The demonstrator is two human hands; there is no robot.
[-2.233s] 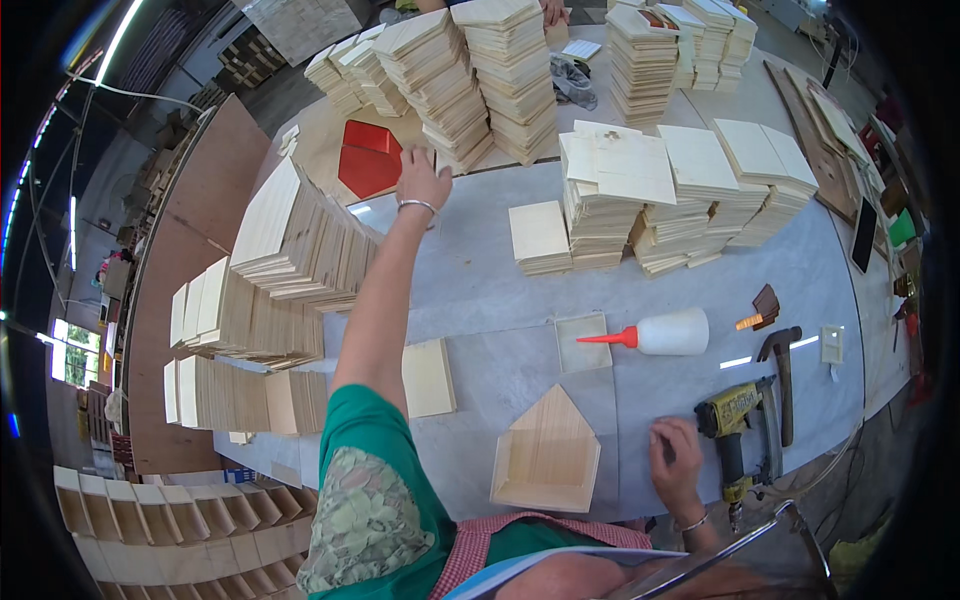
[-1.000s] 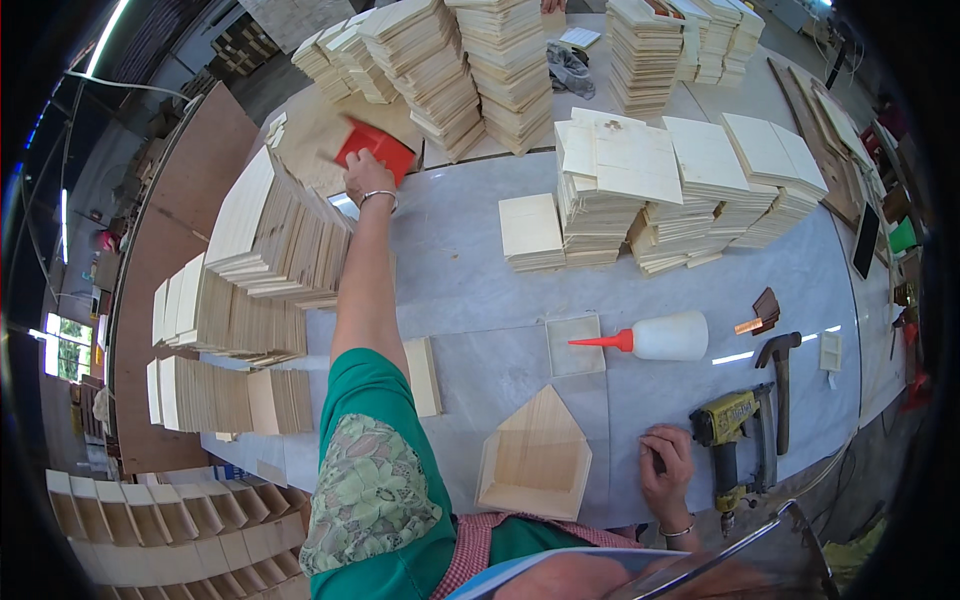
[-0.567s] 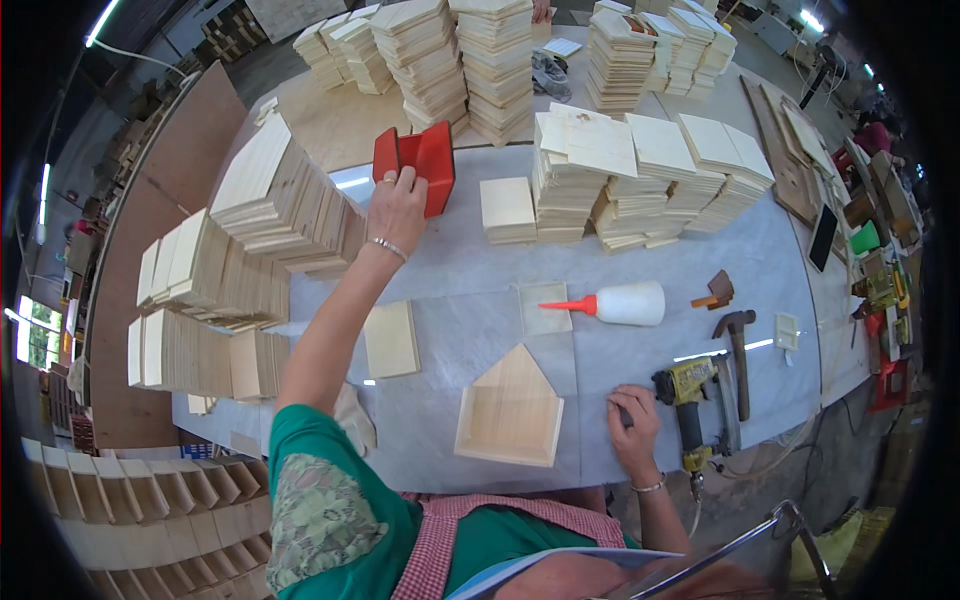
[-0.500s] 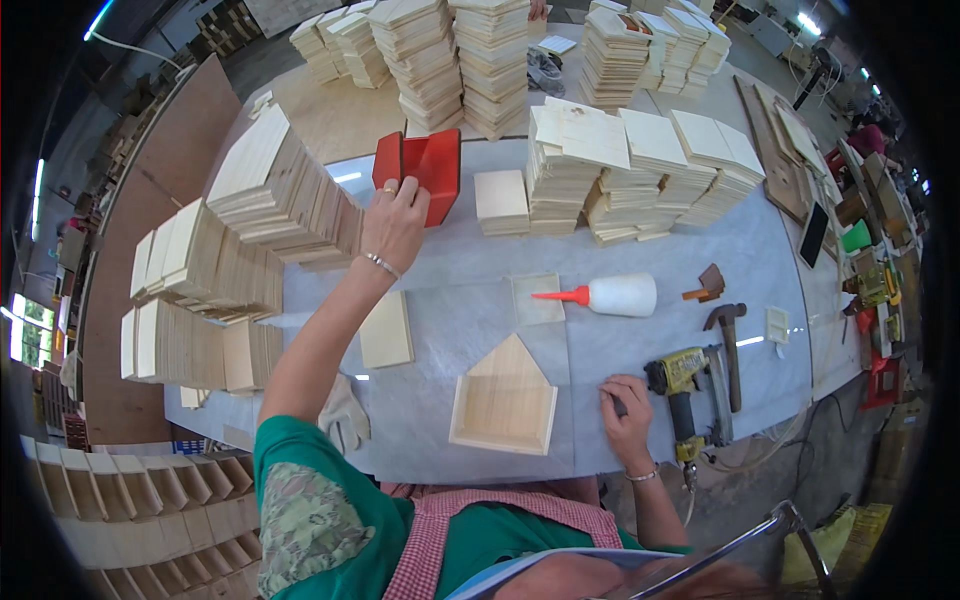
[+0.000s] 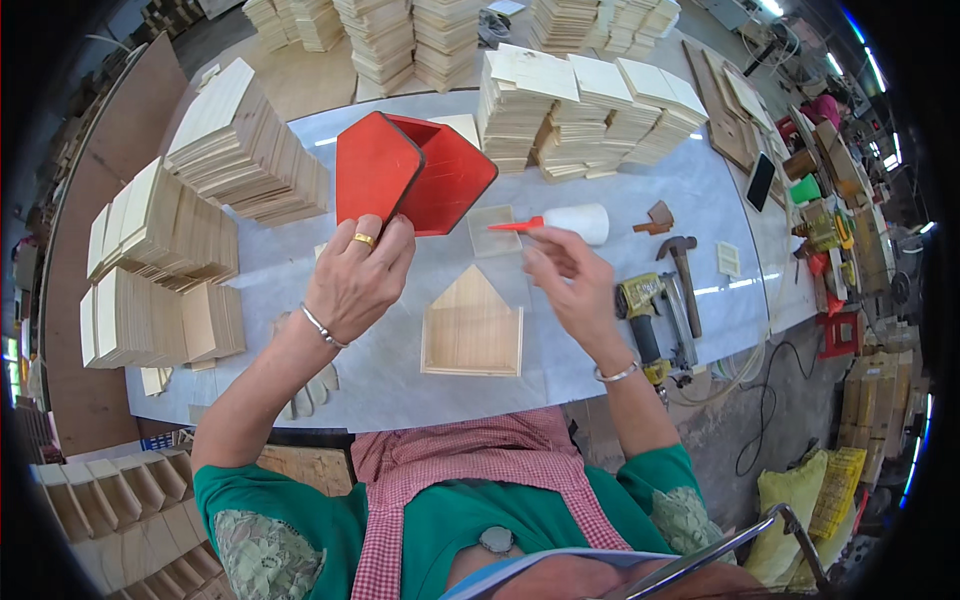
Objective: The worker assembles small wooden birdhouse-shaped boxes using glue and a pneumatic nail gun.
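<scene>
My left hand (image 5: 360, 270) grips the lower edge of a red roof-shaped piece (image 5: 455, 180), two red panels with dark edges meeting at an angle, raised above the table. Below it, a pale wooden house-shaped box (image 5: 472, 335) with a pointed back and low side walls lies on the table. My right hand (image 5: 570, 280) hovers beside the red nozzle of a white squeeze bottle (image 5: 580, 224), its fingers bent and apart; I see nothing held in it. Under the nozzle lies a small pale square frame (image 5: 494, 231).
Stacks of thin wooden boards stand at the left (image 5: 240, 150) and back (image 5: 530, 100). To the right lie a nail gun (image 5: 650, 320), a hammer (image 5: 682, 285), brown scraps (image 5: 655, 218) and a phone (image 5: 760, 182). A pale glove (image 5: 315, 392) rests near the front edge.
My left hand has lifted the red roof-shaped piece off the far part of the table and brought it nearer. My right hand has moved from beside the nail gun up to the squeeze bottle.
</scene>
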